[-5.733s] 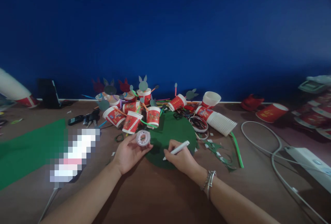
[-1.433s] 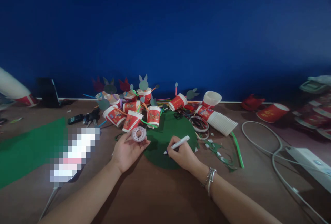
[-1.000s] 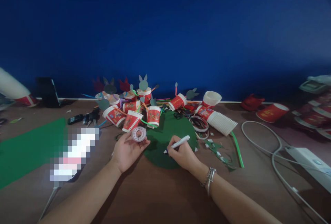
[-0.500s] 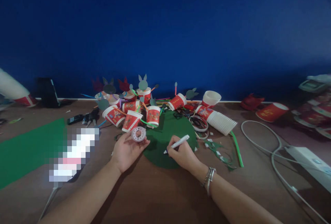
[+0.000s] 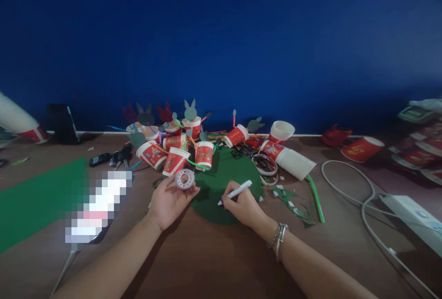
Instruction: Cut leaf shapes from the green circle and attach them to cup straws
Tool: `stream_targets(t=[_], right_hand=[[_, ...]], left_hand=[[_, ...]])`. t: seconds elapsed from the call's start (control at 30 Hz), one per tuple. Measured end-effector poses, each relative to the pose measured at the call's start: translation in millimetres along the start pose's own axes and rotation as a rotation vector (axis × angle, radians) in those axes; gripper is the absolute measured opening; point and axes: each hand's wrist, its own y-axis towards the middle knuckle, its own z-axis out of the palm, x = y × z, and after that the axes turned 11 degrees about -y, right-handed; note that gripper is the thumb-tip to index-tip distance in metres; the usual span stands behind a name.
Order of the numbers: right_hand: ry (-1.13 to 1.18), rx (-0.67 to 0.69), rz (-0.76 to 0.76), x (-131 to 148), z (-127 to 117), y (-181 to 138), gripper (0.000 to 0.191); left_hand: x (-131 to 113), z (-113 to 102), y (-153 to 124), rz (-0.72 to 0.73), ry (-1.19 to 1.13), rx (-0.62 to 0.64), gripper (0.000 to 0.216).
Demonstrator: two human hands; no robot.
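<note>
Here's the left hand (image 5: pixel 171 206), palm up, its fingers gripping a pale, translucent, ring-shaped plastic roll (image 5: pixel 185 186), the flat face with its circle of small holes tipped toward the viewer. Over on the other side, the right hand (image 5: pixel 243 206) has a firm writing hold on a slim white plastic marker (image 5: pixel 241 189), barrel sloping up and back over the knuckles, dark tip pointing down past the fingertips. Under that tip lies a big, round, dark green paper disc (image 5: pixel 226 170), reaching from beside the left fingertips to beneath the right hand; whether the tip meets the paper, I cannot tell. A silver metal bracelet (image 5: pixel 281 239) rings the wrist behind the marker grip.

Just beyond the held roll, a tilted red-and-white printed paper cup (image 5: pixel 176 162)! Right of it, farther out from both grips, a second red paper cup with a dragon print (image 5: pixel 204 155), and behind the pair a grey paper rabbit head (image 5: pixel 190 113) stands over another cup.

Right of the marker grip, ragged green paper scraps (image 5: pixel 293 201) lie on the brown tabletop (image 5: pixel 207 267); past them, a bent, bright green tube (image 5: pixel 316 198). Left of the roll grip, well apart, a flat green paper sheet (image 5: pixel 41 193).
</note>
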Motion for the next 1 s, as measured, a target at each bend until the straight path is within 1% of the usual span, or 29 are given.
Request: stream_targets(t=[0.5,0.77,0.87,1.0], right_hand=[[0.014,-0.016,0.015,0.3,-0.3,-0.2,0.01],[0.012,-0.005,0.008,-2.1,0.8,0.1,0.01],[0.073,0.003,0.037,-2.9,0.3,0.9,0.01],[0.213,-0.061,0.058,-4.1,0.3,3.4,0.009]], left_hand=[[-0.5,-4.0,2.0,-0.004,-0.004,0.021,0.023],[-0.8,-2.3,2.0,-0.009,-0.011,0.002,0.022],[-1.1,-3.4,2.4,-0.012,-0.008,0.01,0.022],[-0.4,-3.7,2.5,-0.007,-0.003,0.008,0.022]])
